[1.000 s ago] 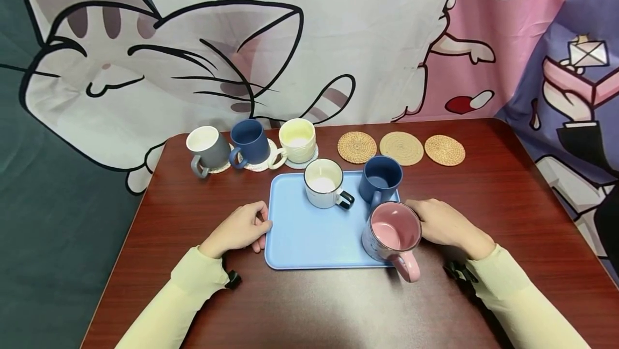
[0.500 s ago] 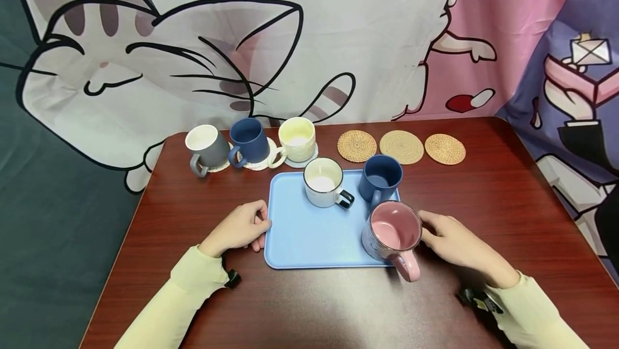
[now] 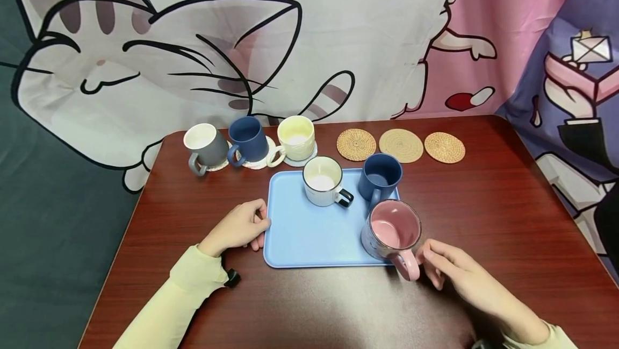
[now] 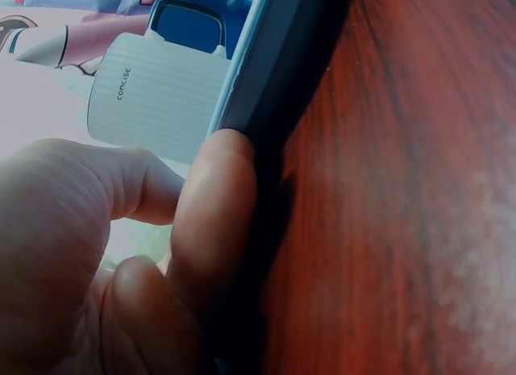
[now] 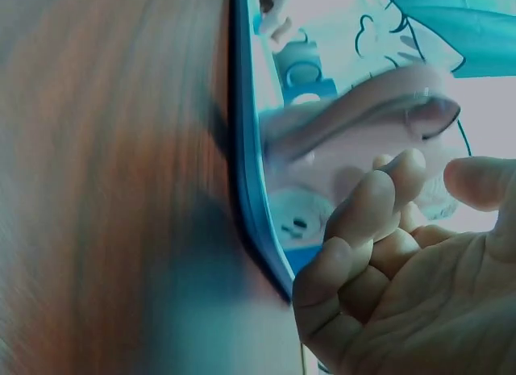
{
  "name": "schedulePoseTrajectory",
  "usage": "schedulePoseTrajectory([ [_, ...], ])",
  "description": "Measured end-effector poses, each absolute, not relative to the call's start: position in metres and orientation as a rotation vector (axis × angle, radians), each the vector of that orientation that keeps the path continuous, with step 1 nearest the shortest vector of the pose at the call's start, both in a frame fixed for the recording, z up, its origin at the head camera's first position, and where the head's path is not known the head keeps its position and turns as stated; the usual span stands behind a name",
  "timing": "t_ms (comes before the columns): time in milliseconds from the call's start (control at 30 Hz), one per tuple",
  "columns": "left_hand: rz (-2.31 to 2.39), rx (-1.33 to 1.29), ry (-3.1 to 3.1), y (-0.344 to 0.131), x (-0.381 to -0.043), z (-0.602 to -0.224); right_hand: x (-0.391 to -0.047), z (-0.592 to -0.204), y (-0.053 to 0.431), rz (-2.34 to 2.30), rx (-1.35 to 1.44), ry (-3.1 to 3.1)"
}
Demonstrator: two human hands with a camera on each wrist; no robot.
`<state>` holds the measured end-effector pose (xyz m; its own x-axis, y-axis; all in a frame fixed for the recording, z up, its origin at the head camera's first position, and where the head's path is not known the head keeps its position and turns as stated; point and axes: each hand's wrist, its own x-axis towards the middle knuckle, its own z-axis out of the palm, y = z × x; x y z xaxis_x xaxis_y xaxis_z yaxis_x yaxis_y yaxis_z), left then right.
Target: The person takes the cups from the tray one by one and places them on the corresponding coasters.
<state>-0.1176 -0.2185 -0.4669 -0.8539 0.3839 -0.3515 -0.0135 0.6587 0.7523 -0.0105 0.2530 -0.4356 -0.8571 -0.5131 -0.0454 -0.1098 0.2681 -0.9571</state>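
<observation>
My left hand [image 3: 242, 226] pinches the left rim of a light blue tray [image 3: 300, 249], thumb at the edge and the other fingers curled below; the left wrist view shows a fingertip [image 4: 218, 181] against that rim. On the tray's front right corner stands a pink mug [image 3: 374, 241], its handle [image 3: 407, 266] pointing at the person. My right hand [image 3: 459, 271] is beside this handle, fingers loosely bent. In the right wrist view its thumb and fingers are apart, with the blurred mug handle [image 5: 363, 109] beyond them. A white mug [image 3: 321, 193] and a blue mug [image 3: 379, 174] also stand on the tray.
Behind the tray, a grey mug [image 3: 209, 147], a dark blue mug [image 3: 249, 139] and a pale yellow mug [image 3: 299, 142] stand on coasters. Three round woven coasters [image 3: 400, 145] lie at the back right of the brown table [image 3: 503, 187]. A printed cloth [image 3: 367, 26] hangs behind.
My right hand has drawn back from the tray's right side, toward the person, to beside the pink mug's handle. My left hand, the tray and the mugs have stayed in place.
</observation>
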Motion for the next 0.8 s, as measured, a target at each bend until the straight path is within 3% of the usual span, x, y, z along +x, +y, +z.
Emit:
schedulePoseTrajectory([
  [400, 1.092, 0.269, 2.390, -0.218, -0.118, -0.468, 0.008, -0.432, 0.242, -1.716, -0.554, 1.888],
  [667, 1.102, 0.268, 2.382, -0.219, -0.119, -0.469, 0.013, -0.418, 0.227, -1.619, -0.186, 1.702],
  [800, 1.111, 0.269, 2.380, -0.218, -0.119, -0.470, 0.014, -0.419, 0.221, -1.625, -0.141, 1.730],
])
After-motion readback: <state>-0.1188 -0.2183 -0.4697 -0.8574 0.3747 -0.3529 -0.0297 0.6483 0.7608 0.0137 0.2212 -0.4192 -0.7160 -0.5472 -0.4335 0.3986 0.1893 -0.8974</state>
